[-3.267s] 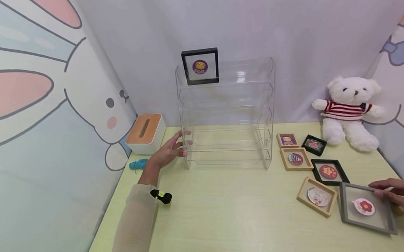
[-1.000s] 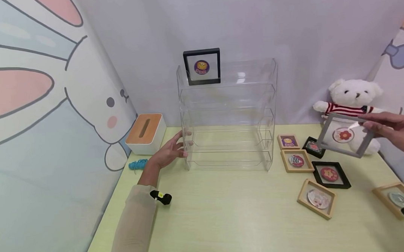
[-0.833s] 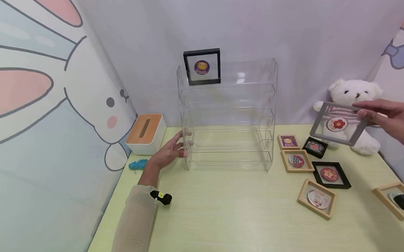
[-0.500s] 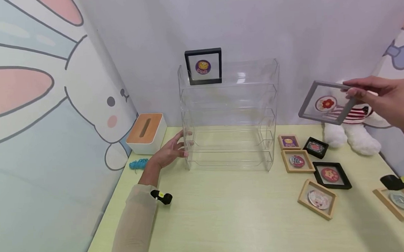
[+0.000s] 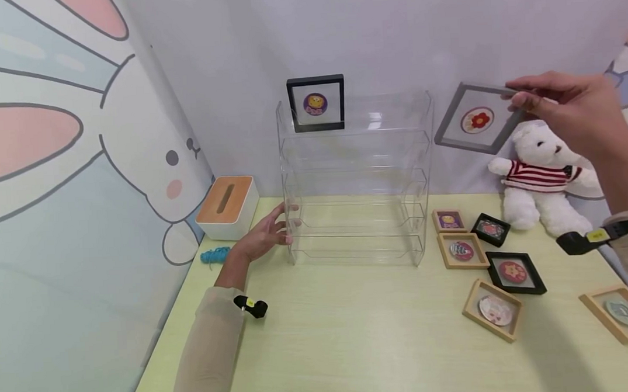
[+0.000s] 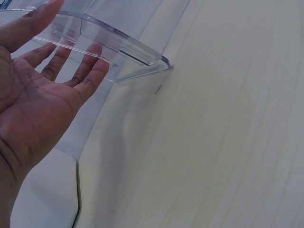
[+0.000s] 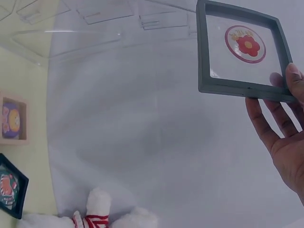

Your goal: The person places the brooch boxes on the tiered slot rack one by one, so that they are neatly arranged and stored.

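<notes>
In the head view my right hand (image 5: pixel 568 109) holds up a grey-rimmed clear display frame (image 5: pixel 479 118) with a red-flower badge in it. The right wrist view shows thumb and fingers pinching one corner of this frame (image 7: pixel 247 89), which hangs tilted in the air right of the clear acrylic tiered rack (image 5: pixel 355 235). My left hand (image 5: pixel 260 238) touches the rack's left side low down, fingers spread. In the left wrist view these fingers (image 6: pixel 88 80) lie along the clear side panel. A black frame (image 5: pixel 317 127) with a purple badge stands on the rack's top tier at left.
Several badge frames, wooden (image 5: pixel 450 266) and black (image 5: pixel 539 291), lie on the table right of the rack. One wooden frame (image 5: pixel 604 323) is farther right. A white teddy bear (image 5: pixel 519 204) sits behind them. Left are a tissue box (image 5: pixel 231 229) and blue yarn (image 5: pixel 214 256).
My right hand picked up the grey frame from the table at right and has raised it, moving left toward the rack. My left hand stays at the rack's side.
</notes>
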A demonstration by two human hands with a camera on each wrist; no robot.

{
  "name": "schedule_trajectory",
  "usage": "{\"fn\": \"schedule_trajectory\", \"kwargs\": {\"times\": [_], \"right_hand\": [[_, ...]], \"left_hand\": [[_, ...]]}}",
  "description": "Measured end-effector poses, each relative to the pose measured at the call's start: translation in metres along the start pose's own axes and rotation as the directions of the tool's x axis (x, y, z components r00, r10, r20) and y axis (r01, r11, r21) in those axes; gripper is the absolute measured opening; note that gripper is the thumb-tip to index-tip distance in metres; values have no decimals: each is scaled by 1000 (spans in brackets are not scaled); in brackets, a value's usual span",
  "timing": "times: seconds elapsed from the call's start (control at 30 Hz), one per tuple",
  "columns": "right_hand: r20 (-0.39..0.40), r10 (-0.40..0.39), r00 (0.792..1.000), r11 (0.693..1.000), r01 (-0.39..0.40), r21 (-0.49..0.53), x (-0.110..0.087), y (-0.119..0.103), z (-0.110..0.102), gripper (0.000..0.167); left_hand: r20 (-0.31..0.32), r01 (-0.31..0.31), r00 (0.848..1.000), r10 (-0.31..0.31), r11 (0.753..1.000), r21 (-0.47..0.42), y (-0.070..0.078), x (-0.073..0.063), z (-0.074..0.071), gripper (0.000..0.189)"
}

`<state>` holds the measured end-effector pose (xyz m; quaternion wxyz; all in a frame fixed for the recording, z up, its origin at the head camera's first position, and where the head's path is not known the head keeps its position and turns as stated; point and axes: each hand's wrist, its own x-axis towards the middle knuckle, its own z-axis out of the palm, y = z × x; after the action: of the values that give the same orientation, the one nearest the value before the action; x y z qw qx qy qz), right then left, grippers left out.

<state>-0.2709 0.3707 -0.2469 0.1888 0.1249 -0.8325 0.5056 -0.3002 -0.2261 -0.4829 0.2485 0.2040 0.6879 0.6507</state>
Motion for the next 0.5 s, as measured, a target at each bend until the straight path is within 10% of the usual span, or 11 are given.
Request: {"fn": "schedule_trajectory", "kwargs": {"times": [0.23, 0.5], "right_hand": [[3, -19, 1000, 977, 18, 214, 24, -19, 19, 37], [1, -23, 1000, 867, 19, 498, 45, -42, 43, 38]], "left_hand": [[4, -4, 1000, 4, 1000, 6, -1, -1, -2, 94], [4, -5, 1000, 5, 1000, 8, 0, -2, -1, 92]]}}
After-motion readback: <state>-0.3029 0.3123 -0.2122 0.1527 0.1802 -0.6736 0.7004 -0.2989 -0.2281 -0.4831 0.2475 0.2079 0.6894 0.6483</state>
